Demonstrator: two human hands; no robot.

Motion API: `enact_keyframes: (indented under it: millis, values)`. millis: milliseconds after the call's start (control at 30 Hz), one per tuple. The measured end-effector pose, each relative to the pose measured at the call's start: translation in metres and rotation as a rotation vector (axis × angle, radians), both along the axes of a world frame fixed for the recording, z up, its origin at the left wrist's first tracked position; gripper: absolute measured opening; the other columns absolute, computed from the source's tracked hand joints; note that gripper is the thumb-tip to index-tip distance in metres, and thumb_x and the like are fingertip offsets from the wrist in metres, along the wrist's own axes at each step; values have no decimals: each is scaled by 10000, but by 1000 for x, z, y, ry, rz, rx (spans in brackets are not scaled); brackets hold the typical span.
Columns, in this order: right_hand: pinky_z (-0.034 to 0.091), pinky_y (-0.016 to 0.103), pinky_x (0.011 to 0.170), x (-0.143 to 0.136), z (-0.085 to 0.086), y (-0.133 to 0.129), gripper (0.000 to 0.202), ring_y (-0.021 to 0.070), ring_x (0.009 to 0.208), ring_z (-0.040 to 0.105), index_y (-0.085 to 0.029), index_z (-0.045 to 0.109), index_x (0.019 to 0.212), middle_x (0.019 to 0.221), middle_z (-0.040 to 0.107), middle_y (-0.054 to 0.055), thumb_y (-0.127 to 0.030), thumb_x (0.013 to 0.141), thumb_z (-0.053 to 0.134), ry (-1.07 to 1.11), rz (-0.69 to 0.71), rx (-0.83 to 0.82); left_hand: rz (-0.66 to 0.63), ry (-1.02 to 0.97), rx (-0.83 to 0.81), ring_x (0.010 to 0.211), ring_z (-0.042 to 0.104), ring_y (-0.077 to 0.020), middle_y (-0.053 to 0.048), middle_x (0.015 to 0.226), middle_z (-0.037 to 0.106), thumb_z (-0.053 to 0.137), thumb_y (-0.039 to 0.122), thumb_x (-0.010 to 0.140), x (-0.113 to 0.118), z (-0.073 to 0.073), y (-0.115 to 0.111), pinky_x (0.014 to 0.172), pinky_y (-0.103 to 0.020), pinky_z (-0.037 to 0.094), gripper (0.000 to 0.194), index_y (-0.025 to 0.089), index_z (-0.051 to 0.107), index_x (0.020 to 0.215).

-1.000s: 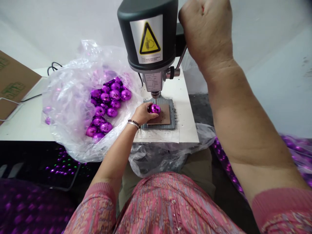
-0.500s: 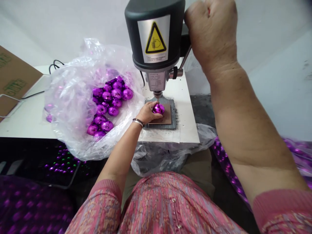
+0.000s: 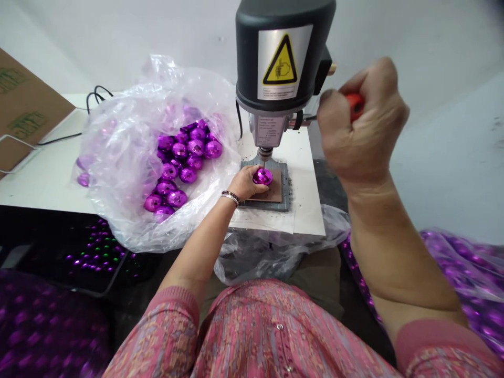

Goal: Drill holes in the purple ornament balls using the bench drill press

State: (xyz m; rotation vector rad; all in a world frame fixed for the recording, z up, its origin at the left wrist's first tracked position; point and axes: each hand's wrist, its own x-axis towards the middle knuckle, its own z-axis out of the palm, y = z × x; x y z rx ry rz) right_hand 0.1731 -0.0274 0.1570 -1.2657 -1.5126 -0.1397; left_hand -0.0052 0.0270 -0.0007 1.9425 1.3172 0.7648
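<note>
A black and grey drill press (image 3: 285, 58) with a yellow warning label stands over a small board (image 3: 273, 190) on its grey base (image 3: 286, 202). My left hand (image 3: 244, 182) pinches a shiny purple ball (image 3: 262, 177) between thumb and fingers on that board, right under the drill tip. The bit meets the top of the ball; whether it has entered cannot be made out. To the right of the press, my right hand (image 3: 360, 123) is wrapped round the red-ended feed handle (image 3: 356, 106). More purple balls (image 3: 196, 147) lie in an open clear plastic bag (image 3: 122, 173).
The white table (image 3: 43, 191) carries dark shavings round the press base. A cardboard box (image 3: 27, 110) and black cables stand at the left. Bagged purple balls (image 3: 464, 262) are at the lower right, and green and purple balls (image 3: 100, 249) lie below the table at left.
My right hand has come down and outward with the handle, showing its red end. The view has shifted, so the press appears further right. My left hand still holds the ball.
</note>
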Motion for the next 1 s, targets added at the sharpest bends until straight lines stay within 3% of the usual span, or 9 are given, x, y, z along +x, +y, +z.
enact_keyframes:
  millis: [167, 433, 600, 1000]
  values:
    - [395, 210, 676, 2, -24, -13, 183, 32, 585, 297, -187, 325, 763, 659, 356, -40, -260, 846, 471, -94, -45, 44, -60, 76, 0, 927, 619, -220, -63, 1001, 676, 819, 260, 613, -2, 0, 1, 943, -366, 502, 478, 153, 701, 1064]
    - [408, 236, 647, -1, -49, -21, 152, 71, 614, 421, -200, 422, 806, 713, 463, -12, -326, 884, 459, -88, -129, 3, -19, 111, 7, 937, 628, -223, -62, 1057, 679, 832, 282, 614, -1, -1, -1, 916, -348, 515, 523, 176, 700, 1109]
    - [412, 251, 651, -2, -61, -20, 219, 77, 622, 431, -200, 468, 843, 735, 475, 1, -405, 918, 452, -52, -159, 45, 2, 131, 0, 1057, 628, -244, -84, 1165, 667, 837, 273, 624, 0, -3, -1, 1005, -357, 489, 637, 166, 668, 1228]
    - [439, 272, 664, -6, -89, -8, 247, 109, 664, 490, -200, 500, 848, 713, 486, 16, -433, 915, 451, -9, -209, 217, 12, 140, 9, 1098, 627, -264, -88, 1183, 669, 834, 293, 631, 0, -9, -1, 1023, -370, 491, 598, 192, 683, 1201]
